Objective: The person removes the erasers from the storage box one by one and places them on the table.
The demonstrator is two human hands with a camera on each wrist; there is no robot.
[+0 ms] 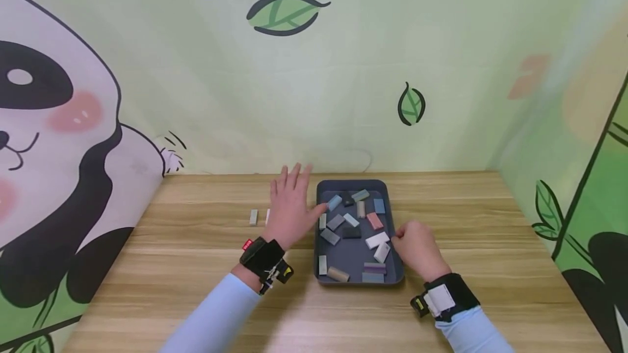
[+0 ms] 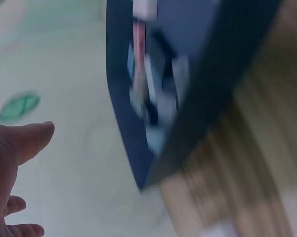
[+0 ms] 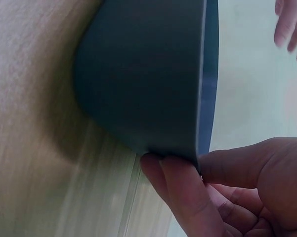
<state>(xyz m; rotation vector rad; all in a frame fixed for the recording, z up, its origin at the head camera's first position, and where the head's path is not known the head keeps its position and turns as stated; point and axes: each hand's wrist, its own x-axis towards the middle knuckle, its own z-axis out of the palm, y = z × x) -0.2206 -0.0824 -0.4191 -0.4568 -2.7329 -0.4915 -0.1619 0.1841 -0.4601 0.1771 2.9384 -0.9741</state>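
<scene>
My right hand pinches the right wall of the tray, which sits on the bench with small blocks scattered inside. A light, even pinch should steady it without tipping the load. My left hand holds nothing, fingers spread at the opposite rim; blur leaves me unsure whether its thumb touches. I'd mind the pale block lying left of it.

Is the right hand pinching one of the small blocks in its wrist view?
No, the right hand pinches the edge of the dark tray there.
</scene>
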